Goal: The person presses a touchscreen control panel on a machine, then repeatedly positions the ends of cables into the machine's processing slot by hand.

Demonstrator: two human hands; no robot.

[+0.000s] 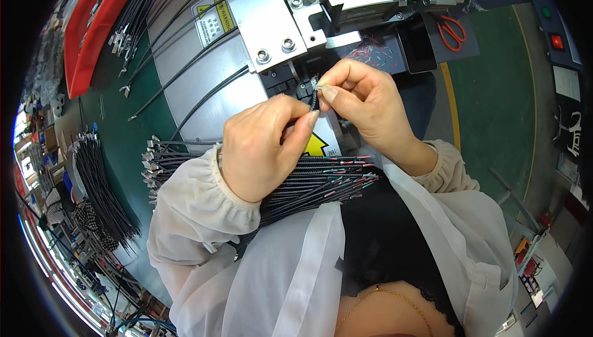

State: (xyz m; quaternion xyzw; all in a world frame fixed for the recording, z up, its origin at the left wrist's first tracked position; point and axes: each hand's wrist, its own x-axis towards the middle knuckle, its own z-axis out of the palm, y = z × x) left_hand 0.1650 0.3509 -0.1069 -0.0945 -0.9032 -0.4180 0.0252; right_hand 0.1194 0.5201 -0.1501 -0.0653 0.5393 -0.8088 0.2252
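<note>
Black cable [315, 98] pinched between left hand [262, 149] and right hand [364, 102] fingertips.

Black cables [309, 183]; orange scissors [453, 31]

Black braided cable bundle [309, 186] lies on the lap, grey metal press machine [278, 22] behind it, orange-handled scissors [453, 31] right.

We see a green floor [494, 90] with a yellow line [452, 99] across it. A green-topped workbench [133, 121] lies at our left, with bright light along the lower left edge.
</note>
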